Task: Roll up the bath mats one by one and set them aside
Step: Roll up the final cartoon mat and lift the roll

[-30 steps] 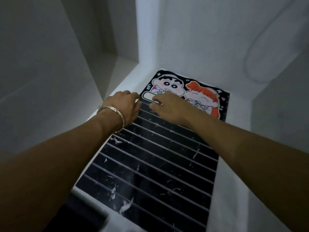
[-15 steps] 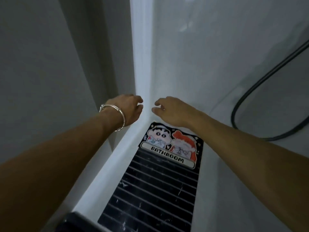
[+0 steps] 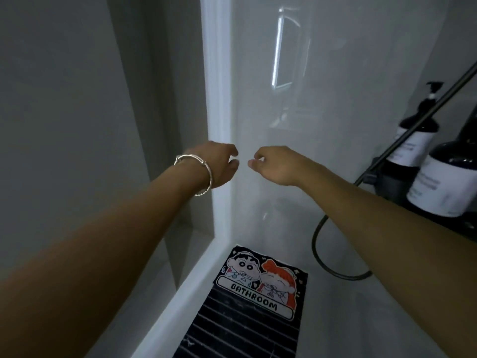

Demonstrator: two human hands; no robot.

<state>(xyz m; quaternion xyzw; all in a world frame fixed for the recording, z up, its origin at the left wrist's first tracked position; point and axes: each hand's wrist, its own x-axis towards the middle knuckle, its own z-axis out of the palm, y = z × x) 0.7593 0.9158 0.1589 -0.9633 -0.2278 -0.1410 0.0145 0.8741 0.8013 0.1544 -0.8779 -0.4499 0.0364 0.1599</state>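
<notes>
Well above the bath mat [image 3: 247, 326], two bare forearms reach forward into a dim, white-tiled shower corner. The left hand [image 3: 219, 164], with a silver bangle [image 3: 198, 174] on its wrist, and the right hand [image 3: 273, 165] hang in the air near each other. Their fingers [image 3: 228, 151] are loosely curled and hold nothing.

The bath mat lies flat on the floor [image 3: 361, 319], unrolled. It is black with thin pale stripes. Its far end shows two cartoon children over the word BATHROOM. A white kerb [image 3: 180, 301] runs just beside the mat's left edge.

The step in hand looks like starting the roll. To do it well, both hands should probably drop to the mat's printed end and pinch one corner each. Turning that edge over tightly would give a firm core. Rolling toward the body while keeping the side edges level should stop the roll coning. The mat looks ribbed and fairly stiff, so steady pressure may be needed.

Up and to the right of the mat, a dark pump bottle [image 3: 415, 135] and a second bottle [image 3: 449, 182] stand on a dark shelf [image 3: 384, 179]. Both are dark with pale labels, so their contents cannot be seen. A black shower hose [image 3: 317, 244] loops down between the shelf and the mat.
</notes>
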